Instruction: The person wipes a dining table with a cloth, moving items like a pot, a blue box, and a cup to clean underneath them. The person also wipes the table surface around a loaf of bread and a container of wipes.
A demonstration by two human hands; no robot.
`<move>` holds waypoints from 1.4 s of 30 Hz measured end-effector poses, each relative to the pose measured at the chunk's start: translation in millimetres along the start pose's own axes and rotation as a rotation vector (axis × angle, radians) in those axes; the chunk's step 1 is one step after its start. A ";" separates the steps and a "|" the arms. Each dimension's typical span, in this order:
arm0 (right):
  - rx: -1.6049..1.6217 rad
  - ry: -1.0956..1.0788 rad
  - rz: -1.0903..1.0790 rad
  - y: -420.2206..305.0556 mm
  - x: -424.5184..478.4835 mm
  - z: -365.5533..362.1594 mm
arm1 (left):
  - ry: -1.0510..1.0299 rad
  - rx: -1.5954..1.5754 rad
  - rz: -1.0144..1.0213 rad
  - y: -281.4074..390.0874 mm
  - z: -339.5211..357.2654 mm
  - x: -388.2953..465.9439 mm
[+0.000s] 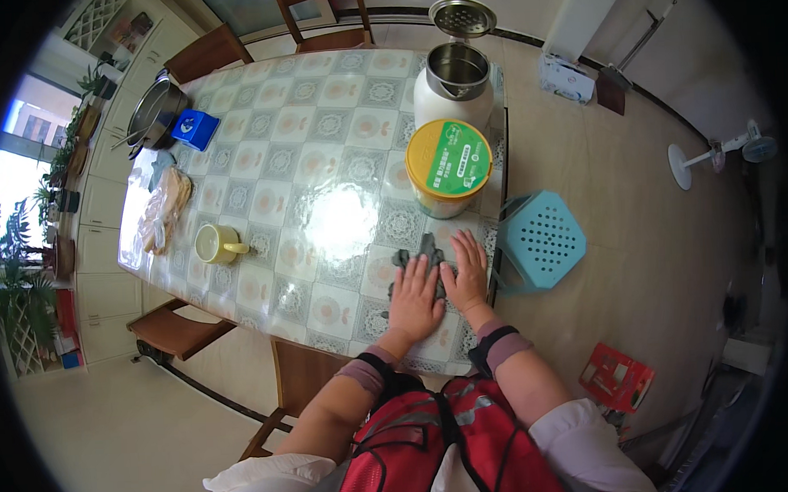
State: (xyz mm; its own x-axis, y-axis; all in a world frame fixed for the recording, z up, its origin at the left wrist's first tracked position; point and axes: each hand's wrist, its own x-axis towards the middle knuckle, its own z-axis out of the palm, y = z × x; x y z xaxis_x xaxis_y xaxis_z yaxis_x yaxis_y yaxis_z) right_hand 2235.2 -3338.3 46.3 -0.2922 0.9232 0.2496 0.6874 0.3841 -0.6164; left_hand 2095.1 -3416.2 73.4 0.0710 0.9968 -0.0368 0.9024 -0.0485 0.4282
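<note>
My left hand (417, 304) lies flat, palm down, on a crumpled dark grey cloth (426, 246) on the dining table. Parts of the cloth stick out beyond the fingertips and to both sides; the rest is hidden beneath the hand. Just to its right, my right hand (468, 273) rests with fingers extended and thumb spread, near the table's right edge. Its thumb is close to the cloth; whether they touch I cannot tell. Beyond both hands stands a tub with a yellow and green lid (449, 158), which bears writing.
A patterned tablecloth (331, 307) covers the table. Behind the tub is a white vacuum jug (453, 88), lid raised. Leftward are a yellow mug (217, 244), a plastic bag (165, 212), a blue box (195, 129) and a steel pot (155, 111). A blue perforated stool (547, 240) stands beside the table.
</note>
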 end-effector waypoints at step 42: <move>0.540 0.053 0.181 -76.7 132.6 -82.4 | 0.154 -1.588 -0.515 -3.0 -120.1 80.6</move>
State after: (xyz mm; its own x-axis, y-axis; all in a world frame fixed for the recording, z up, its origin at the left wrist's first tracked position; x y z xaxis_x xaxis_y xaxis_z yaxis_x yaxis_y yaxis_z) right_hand 2198.6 -3244.6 188.2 -0.1580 0.9785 0.1327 0.2824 0.1735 -0.9435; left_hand 2047.0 -3328.0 177.6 -0.2014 0.8884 -0.4125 -0.4852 0.2753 0.8299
